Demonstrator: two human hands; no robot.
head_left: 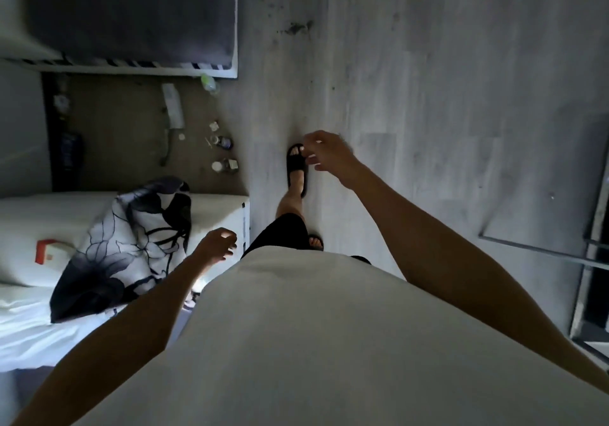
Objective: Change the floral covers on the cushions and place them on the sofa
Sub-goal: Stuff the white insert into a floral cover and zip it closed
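A black-and-white floral cover (128,247) lies crumpled on a white bed or mattress (39,214) at the left. My left hand (216,244) hangs just right of it, fingers loosely curled, holding nothing and not touching the cloth. Over the grey floor, my right hand (326,157) is raised in front of me, fingers apart and empty. I am standing, with my feet in black sandals (296,170) below my hands. No sofa or cushion shows clearly.
A low brown surface (131,129) at the left carries small bottles, jars (224,153) and a white tube (173,106). A dark grey mattress (131,10) lies beyond it. A glass or mirror panel (543,214) stands at the right. Grey wood floor (428,63) stretches ahead.
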